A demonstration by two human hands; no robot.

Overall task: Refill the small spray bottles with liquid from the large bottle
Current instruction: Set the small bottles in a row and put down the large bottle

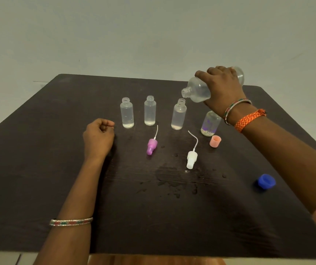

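From the head view, a dark table (48,150) carries a row of small clear bottles, all upright and uncapped. The leftmost small bottle (127,113) and the second small bottle (150,110) stand near each other, each with a little liquid at the bottom. The third small bottle (179,114) stands further right, also with a shallow layer of liquid. A fourth bottle with purple print (210,124) stands at the right end of the row, its top hidden behind the right wrist.

The right hand (222,87) grips the large bottle (198,90) around its body, fingers and thumb curled round it. The bottle is tipped nearly onto its side, held in the air — its open mouth points left and down, just above and to the right of the third small bottle's neck. Whether any liquid is leaving the mouth cannot be told.

The left hand (98,135) rests on the table just left of the leftmost small bottle, fingers loosely curled and holding nothing.

In front of the row lie a pink spray head (151,146) and a white spray head (192,157), each on its side with its thin tube pointing toward the bottles. A peach cap (215,141) sits just in front of the printed bottle, and a blue cap (266,181) lies well apart, near the right edge. Wet spots (172,184) mark the table in front of the spray heads.
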